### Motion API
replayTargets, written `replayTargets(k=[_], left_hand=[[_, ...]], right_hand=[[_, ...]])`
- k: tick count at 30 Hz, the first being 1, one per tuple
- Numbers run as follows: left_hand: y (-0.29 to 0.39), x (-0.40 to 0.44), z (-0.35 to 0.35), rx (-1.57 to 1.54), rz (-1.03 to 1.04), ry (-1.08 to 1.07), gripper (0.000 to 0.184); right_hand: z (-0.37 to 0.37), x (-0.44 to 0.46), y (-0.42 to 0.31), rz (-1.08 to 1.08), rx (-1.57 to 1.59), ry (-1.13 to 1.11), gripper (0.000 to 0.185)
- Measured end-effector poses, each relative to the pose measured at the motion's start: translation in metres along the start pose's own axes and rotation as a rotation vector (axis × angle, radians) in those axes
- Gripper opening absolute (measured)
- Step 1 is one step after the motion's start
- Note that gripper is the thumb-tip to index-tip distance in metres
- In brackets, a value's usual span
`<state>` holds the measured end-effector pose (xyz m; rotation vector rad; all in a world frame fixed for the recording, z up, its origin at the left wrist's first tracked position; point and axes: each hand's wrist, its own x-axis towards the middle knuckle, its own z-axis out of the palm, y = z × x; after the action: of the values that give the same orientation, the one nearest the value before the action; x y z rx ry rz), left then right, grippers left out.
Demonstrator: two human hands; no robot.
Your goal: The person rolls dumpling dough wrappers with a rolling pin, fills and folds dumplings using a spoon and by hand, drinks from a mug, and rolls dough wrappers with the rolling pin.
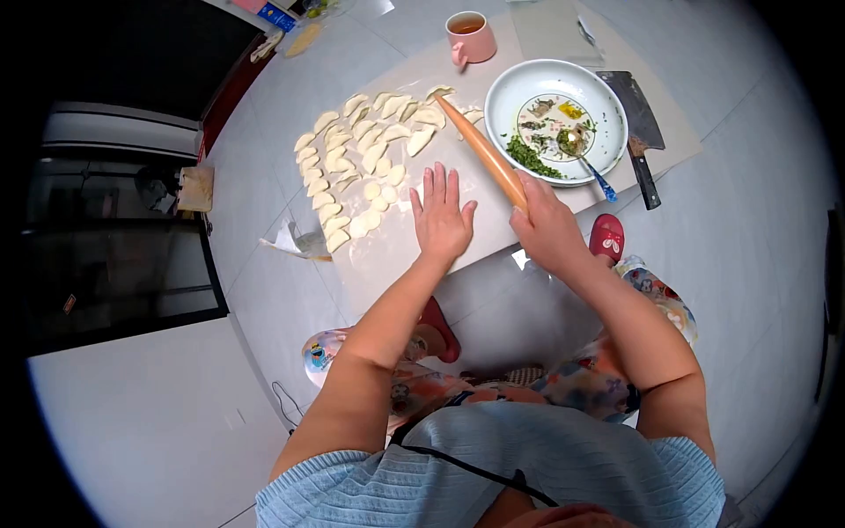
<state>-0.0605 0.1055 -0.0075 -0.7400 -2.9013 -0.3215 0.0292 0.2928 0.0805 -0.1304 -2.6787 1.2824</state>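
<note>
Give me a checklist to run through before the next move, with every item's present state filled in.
1. Tapered orange-brown wooden rolling pin held in the right hand's grip: ok.
2. Left hand open, palm down, holding nothing: ok.
3. Far tip of the rolling pin off the folded cream dumplings: cannot tell; it overlaps one in view, contact unclear.
4. Black-handled metal cleaver wholly on the pale beige board: not ok; its handle juts past the edge.
5. Round white bowl upright: ok.
6. Pink mug with brown liquid upright: ok.
</note>
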Motion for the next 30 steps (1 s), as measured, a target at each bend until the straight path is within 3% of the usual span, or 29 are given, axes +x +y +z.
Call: replayTargets(k=[10,12,13,15,16,17,19,20,21,23,27,29,30], left_hand=[[-0.03,0.029,0.022,-0.063,-0.064,-0.008,0.062],[-0.05,0.046,0.032,-0.627,-0.269,0.253,0.052],[-0.047,0.045,0.016,-0.619,-0.284,0.254,0.052],[-0.048,0.041,-0.013,-1.156,-0.431,0.177,0.041],[-0.047,0.038,-0.015,-1.183,-0.52,0.224,0.028],[-0.05,0.031,-0.024,-1.173,-0.525,0.239,0.028],[-0.054,0.012,-0.033,-0.807,-0.501,0.09,0.023],[-0.05,0.001,-0.032,-0.667,-0.42,0.126,0.019],[-0.056,-0.008,-0.024,-0.608,-0.384,-0.007,0.018],[-0.043,-0.027,-0.032,-0.426,-0.271,-0.05,0.018],[-0.037,-0.044,-0.046,-0.466,-0.356,-0.165,0.021],[-0.046,-0.05,-0.045,-0.463,-0.435,0.4,0.028],[-0.055,-0.052,-0.052,-0.413,-0.422,0.431,0.035]], right_hand=[[0.006,0.011,0.004,-0.039,-0.023,0.054,0.055],[0.004,0.009,-0.003,0.034,-0.054,0.01,0.053],[0.004,0.008,-0.004,0.03,-0.048,-0.004,0.053],[0.003,0.007,-0.003,0.067,-0.049,-0.026,0.053],[-0.001,0.006,-0.005,0.088,-0.046,-0.056,0.053],[0.003,0.006,0.0,0.073,-0.038,-0.062,0.053],[0.01,0.005,0.01,-0.042,-0.097,0.049,0.052],[0.011,0.005,0.013,-0.034,-0.11,0.051,0.051],[0.01,0.005,0.012,-0.038,-0.105,0.055,0.051],[0.008,0.006,0.012,-0.053,-0.142,0.029,0.048],[0.01,0.005,0.015,-0.12,-0.154,-0.055,0.041],[0.016,0.005,0.017,-0.264,-0.256,-0.22,0.036],[0.02,0.005,0.018,-0.263,-0.259,-0.224,0.036]])
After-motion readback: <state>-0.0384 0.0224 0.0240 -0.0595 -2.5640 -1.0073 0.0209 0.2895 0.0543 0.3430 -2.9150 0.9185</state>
